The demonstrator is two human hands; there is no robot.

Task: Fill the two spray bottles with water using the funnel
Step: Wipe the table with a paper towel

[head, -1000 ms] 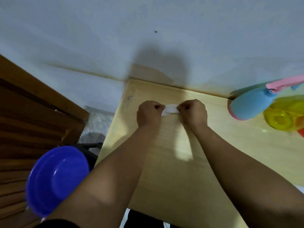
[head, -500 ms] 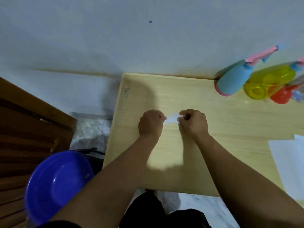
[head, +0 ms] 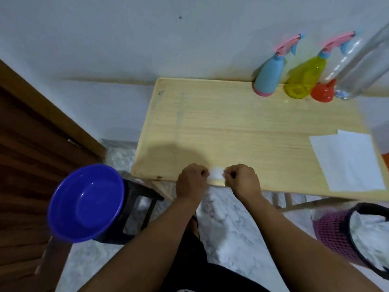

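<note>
No text, label, brand, number or sign can be read anywhere in the view; the surfaces that are seen are plain or too blurred for any writing to be made out.

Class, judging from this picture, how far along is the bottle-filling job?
Nothing is filled yet. The blue spray bottle, yellow spray bottle and red funnel stand untouched by the wall, caps on. The left hand and right hand pinch a small white piece. All filling remains.
</note>
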